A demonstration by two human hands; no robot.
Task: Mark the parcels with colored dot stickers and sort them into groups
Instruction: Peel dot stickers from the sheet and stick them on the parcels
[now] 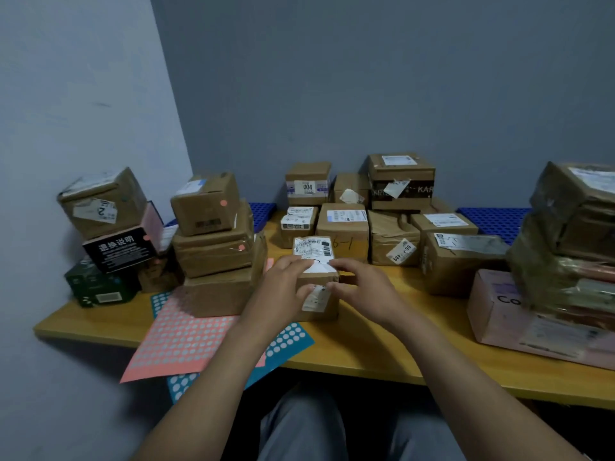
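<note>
Cardboard parcel [316, 281] clasped by left hand [283, 289] and right hand [363, 291] near the front edge of the table [382, 347], stack [213, 247] close leftward

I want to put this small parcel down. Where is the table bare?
The widest bare tabletop runs along the front edge, between the right hand gripping the small parcel and the pink box. A narrow strip lies left of the pink sticker sheet. Crowded: the left stacks, the back row, the right pile.
</note>
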